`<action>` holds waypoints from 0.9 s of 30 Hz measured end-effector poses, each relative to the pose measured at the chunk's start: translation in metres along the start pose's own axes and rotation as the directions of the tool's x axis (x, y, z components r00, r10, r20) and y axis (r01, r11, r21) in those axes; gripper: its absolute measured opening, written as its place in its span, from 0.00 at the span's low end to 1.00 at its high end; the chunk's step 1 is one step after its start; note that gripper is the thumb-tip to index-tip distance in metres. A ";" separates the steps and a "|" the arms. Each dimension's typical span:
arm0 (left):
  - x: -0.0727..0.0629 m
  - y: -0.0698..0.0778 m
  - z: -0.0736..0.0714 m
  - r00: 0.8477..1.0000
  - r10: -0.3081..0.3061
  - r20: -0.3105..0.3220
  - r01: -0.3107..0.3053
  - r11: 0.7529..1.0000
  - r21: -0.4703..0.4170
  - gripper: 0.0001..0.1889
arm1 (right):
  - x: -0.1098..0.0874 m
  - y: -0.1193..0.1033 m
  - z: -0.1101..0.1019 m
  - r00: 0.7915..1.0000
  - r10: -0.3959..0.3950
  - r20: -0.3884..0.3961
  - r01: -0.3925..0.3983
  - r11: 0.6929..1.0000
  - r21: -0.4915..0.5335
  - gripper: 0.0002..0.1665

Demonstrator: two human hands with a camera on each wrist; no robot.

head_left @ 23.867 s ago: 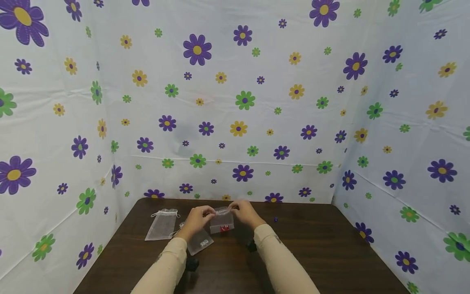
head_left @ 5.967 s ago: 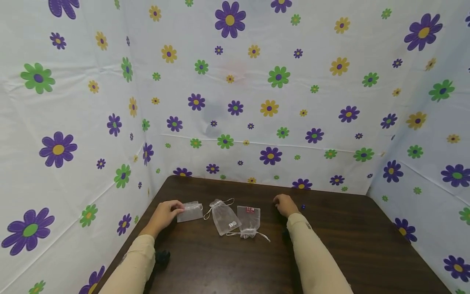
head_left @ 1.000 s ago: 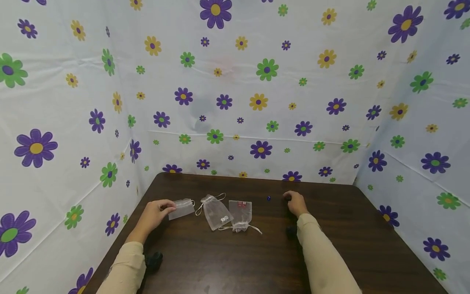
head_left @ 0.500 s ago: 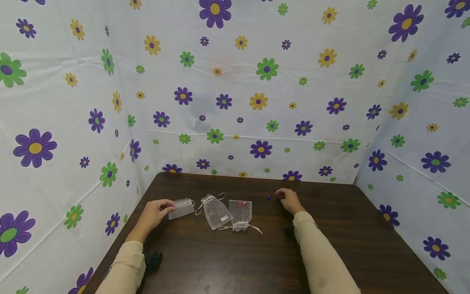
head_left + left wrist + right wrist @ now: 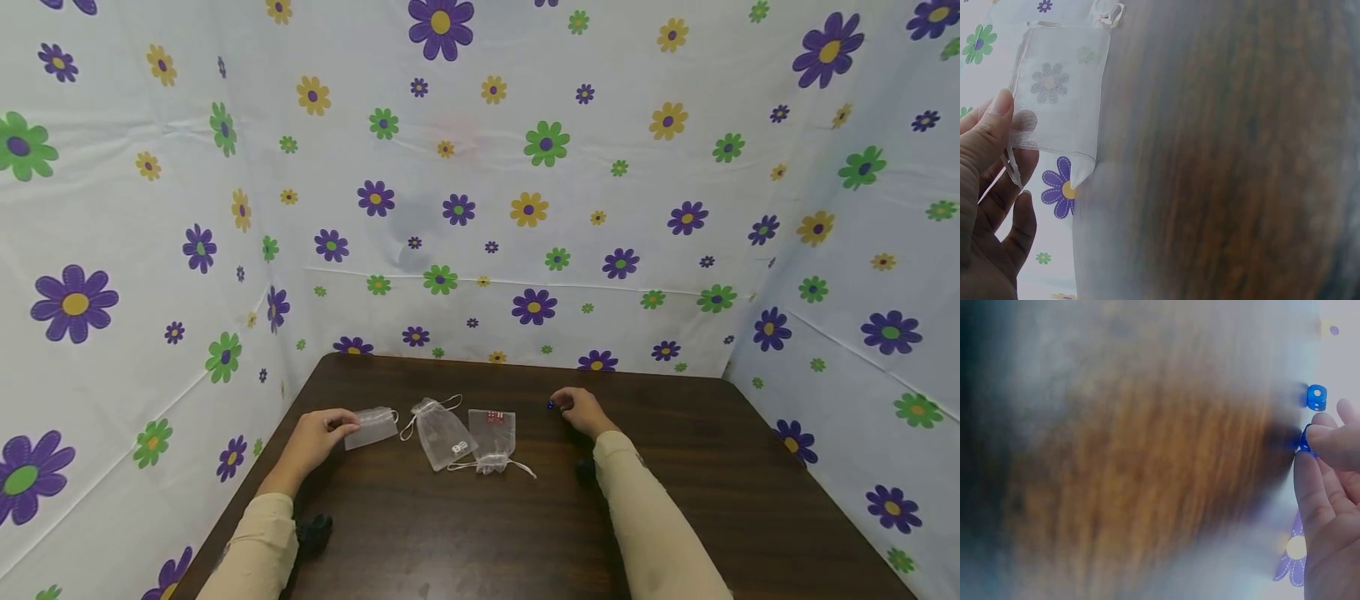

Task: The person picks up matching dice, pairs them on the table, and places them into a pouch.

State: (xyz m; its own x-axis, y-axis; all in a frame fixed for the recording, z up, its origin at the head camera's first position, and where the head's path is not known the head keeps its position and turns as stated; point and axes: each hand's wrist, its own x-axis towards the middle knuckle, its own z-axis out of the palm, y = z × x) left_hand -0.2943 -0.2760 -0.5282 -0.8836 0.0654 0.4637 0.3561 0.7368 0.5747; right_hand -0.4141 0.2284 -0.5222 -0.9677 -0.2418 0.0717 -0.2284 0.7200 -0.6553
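Observation:
My left hand (image 5: 318,435) pinches the edge of a sheer white drawstring pouch (image 5: 372,426) at the table's left side. In the left wrist view, the flat pouch (image 5: 1060,94) hangs between thumb and fingers, and the curtain's flowers show through it. At the back right, my right hand (image 5: 585,412) is beside a small blue die (image 5: 550,404). The right wrist view has the thumb and fingers pinching one blue die (image 5: 1305,441), partly hidden by the thumb. Close by is a second blue die (image 5: 1317,398), its white pips showing.
Mid-table lie a sheer pouch (image 5: 438,429) with white dice (image 5: 459,448) inside and another sheer pouch (image 5: 492,437) with red dice (image 5: 495,416), cords loose. The dark wooden table (image 5: 465,533) meets a flowered curtain (image 5: 480,167) at the back and sides.
My right hand has moved left to the lone blue die. The left hand keeps its pouch in place. Much earlier, both hands were at the red-dice pouch, which now lies mid-table.

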 end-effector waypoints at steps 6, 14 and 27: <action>0.001 0.000 0.001 1.000 -0.010 0.009 0.010 1.000 -0.001 0.06 | 0.001 0.000 0.002 1.000 -0.009 0.008 0.009 1.000 -0.011 0.21; -0.002 0.000 0.001 1.000 0.000 0.004 0.000 1.000 -0.002 0.07 | 0.001 0.002 0.005 1.000 -0.011 0.007 0.011 1.000 -0.007 0.21; -0.001 0.000 0.000 0.999 0.031 -0.015 -0.031 0.999 0.012 0.04 | 0.005 0.003 0.003 0.995 -0.090 -0.038 0.089 0.995 -0.040 0.19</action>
State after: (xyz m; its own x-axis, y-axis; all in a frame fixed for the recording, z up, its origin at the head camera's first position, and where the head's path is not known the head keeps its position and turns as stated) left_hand -0.2934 -0.2761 -0.5289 -0.8672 0.0783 0.4918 0.3798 0.7427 0.5515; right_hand -0.4194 0.2268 -0.5262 -0.9464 -0.2807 0.1596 -0.3177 0.7212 -0.6156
